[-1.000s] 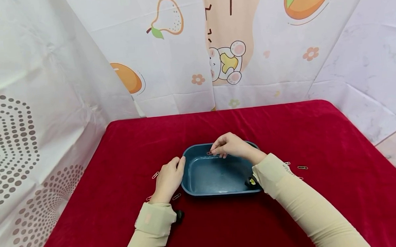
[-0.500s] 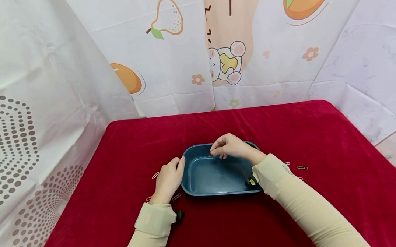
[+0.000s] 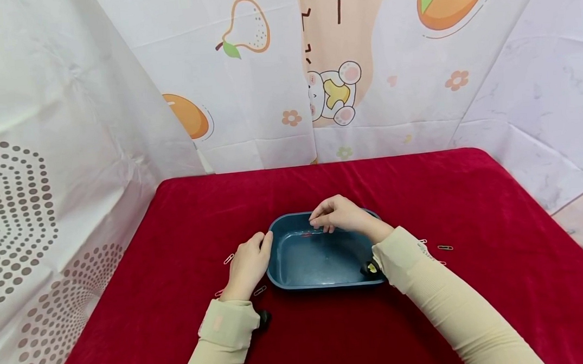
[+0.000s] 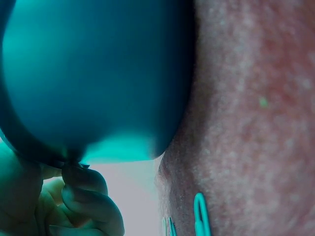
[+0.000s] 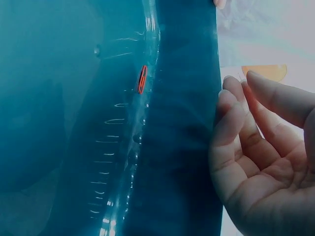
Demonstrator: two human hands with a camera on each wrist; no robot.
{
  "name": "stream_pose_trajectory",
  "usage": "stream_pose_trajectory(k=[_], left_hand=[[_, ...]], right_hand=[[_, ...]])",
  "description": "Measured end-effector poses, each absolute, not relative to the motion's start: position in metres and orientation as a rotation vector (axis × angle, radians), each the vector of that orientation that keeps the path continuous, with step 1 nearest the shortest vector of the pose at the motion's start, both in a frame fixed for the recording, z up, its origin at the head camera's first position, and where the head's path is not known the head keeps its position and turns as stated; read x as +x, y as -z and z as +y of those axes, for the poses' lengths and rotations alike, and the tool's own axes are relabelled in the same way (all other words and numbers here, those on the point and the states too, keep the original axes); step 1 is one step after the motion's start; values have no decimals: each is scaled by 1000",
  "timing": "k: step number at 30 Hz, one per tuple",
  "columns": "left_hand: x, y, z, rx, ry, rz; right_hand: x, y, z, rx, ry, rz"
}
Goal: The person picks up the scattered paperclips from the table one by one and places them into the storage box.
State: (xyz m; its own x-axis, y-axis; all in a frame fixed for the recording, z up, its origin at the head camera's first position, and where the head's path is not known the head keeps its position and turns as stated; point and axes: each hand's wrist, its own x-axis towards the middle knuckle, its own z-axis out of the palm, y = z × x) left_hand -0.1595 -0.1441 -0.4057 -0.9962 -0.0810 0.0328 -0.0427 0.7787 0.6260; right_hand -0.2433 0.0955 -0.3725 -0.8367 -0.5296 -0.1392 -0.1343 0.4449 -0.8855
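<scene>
A blue plastic basin [image 3: 325, 283] sits mid-table. At its left rim my left hand [image 3: 248, 265] grips the edge; the left wrist view shows curled fingers [image 4: 86, 184] against the rim. Over the far side of the basin hovers my right hand [image 3: 340, 213], its fingers loosely bent and holding nothing. Thumb and forefinger tips are close together but apart in the right wrist view. A red paper clip [image 5: 142, 79] lies in the basin below that hand, along the foot of the far wall.
Several paper clips lie on the red cloth [image 3: 327, 338]: one pale clip [image 3: 228, 258] and another clip [image 3: 260, 290] near my left hand, a dark clip [image 3: 446, 247] to the right. Some are partly covered by my right sleeve [image 3: 422, 268]. Printed curtains [image 3: 258, 96] hang behind the table.
The red paper clip, pinched in my right fingertips a second ago, has been let go and now lies inside the basin. Both hands have stayed nearly in place.
</scene>
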Motion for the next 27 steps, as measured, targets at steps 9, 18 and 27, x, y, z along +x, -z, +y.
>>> stream_pose_trajectory(k=[9,18,27], left_hand=[[-159,404,-144,96,1031,-2908],[-160,405,-145,106,1028,-2909],[-159,408,-146,106,1030,-2913]], right_hand=[[-241,363,99,-583,1396,2318],[-240,350,111,-583,1438,2359],[-237,338,129,-546,1475,2394]])
